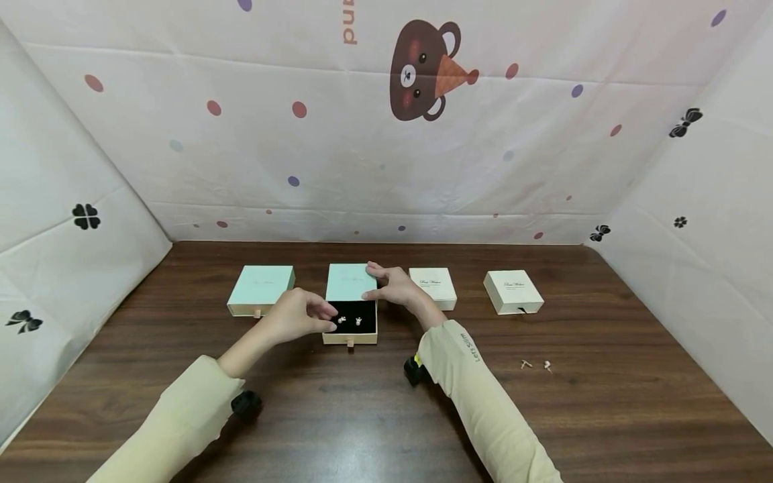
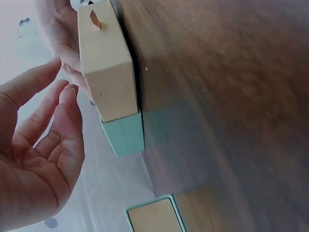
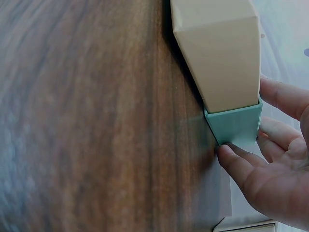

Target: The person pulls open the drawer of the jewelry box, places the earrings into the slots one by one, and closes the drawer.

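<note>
A mint jewelry box (image 1: pixel 345 282) stands near the table's middle, its cream drawer (image 1: pixel 365 339) pulled out toward me. Two small earrings (image 1: pixel 358 321) sit on the drawer's black lining (image 1: pixel 367 310). My right hand (image 1: pixel 395 286) grips the mint sleeve at its right side; in the right wrist view, the fingers (image 3: pixel 236 164) lie against the sleeve (image 3: pixel 236 125). Over the drawer's left edge, my left hand (image 1: pixel 297 315) hovers with loosely bent fingers. The left wrist view shows its thumb (image 2: pixel 41 79) apart from the fingertips and nothing between them.
Another mint box (image 1: pixel 262 285) stands to the left, closed. On the right are two closed white boxes, one (image 1: pixel 433 285) beside my right hand and one (image 1: pixel 513 292) farther out. Two loose earrings (image 1: pixel 547 366) lie on the table (image 1: pixel 604 402) at the right front.
</note>
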`<state>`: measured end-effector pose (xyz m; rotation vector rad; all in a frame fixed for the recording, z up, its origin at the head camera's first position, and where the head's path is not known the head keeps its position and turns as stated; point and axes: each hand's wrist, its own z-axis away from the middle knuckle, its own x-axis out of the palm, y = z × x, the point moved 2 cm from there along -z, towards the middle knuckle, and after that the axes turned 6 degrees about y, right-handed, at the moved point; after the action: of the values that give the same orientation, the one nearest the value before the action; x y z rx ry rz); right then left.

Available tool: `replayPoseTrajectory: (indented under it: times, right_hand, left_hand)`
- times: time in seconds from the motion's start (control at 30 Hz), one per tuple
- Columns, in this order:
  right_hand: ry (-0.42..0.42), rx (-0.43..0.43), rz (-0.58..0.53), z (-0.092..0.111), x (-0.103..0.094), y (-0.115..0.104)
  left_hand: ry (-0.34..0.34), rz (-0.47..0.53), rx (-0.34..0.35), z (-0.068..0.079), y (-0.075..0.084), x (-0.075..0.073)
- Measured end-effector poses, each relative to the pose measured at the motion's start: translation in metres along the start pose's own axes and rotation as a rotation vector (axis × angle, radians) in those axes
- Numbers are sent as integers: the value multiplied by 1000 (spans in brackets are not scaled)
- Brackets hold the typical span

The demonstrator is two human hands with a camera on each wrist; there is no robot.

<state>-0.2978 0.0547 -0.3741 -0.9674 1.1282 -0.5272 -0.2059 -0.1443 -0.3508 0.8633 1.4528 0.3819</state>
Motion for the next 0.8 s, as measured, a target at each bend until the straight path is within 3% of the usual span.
replayPoseTrajectory:
  times: [0.43,0.6,0.8]
  right_hand:
    - [-34,-14,-29,9,-2,-10]
    - [-22,-8,-26,2,0,-2]
    - [-18,-6,-33,3,0,-3]
  left_hand:
    - [33,-25,-29,9,-7,-6]
    - [44,-63,-48,11,-8,-5]
    - [14,-39,-5,10,-10,-3]
